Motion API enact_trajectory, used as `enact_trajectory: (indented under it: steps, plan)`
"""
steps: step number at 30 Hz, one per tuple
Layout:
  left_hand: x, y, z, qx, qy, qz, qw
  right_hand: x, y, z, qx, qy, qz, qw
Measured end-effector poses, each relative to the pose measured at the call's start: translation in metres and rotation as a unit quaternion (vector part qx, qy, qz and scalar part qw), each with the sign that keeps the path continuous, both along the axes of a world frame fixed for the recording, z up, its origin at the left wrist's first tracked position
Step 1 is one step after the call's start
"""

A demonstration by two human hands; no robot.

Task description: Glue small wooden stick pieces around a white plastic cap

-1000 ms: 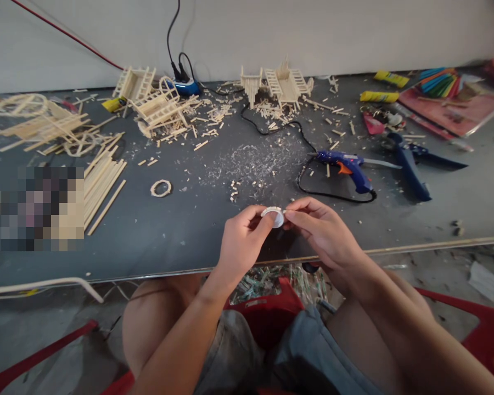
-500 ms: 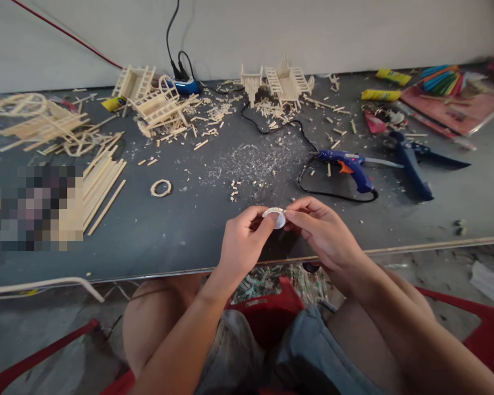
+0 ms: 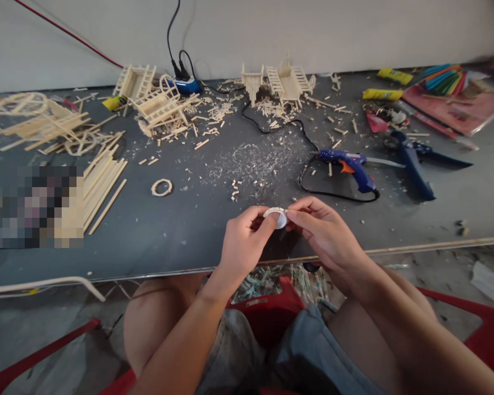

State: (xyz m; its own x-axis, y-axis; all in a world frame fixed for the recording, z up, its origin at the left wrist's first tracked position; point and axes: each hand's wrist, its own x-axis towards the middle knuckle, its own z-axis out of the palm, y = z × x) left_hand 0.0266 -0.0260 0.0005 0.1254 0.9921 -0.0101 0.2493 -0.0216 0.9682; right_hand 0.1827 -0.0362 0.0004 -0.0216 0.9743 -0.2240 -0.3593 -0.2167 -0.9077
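Over the table's front edge, my left hand is closed on a small white round disc, thumb across its face. Short pale wooden pieces line the disc's upper rim in an arc. My right hand pinches at the rim's right end, where a tiny pale wooden piece shows at the fingertips; its other fingers are curled and partly hidden. Beyond the hands, small cut wooden bits lie on the table. A finished-looking wooden ring lies to the left.
A blue glue gun with a black cord lies right, beside a blue-handled cutter. Wooden sticks are piled left. Miniature stick-built furniture and scraps stand along the wall. Yellow glue tubes lie at the back right.
The hands and the disc hold almost the same pose. The whole view has shifted very slightly; nothing was taken up or let go.
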Motion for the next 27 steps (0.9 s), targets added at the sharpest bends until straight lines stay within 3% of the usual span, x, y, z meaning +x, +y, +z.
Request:
enact_trajectory:
  steps: [27]
  plan:
    - [0.0008,-0.0012,0.0001,0.005,0.002,-0.007,1.000,-0.0011,-0.0006,0.0013,-0.006,-0.010,-0.001,1.000]
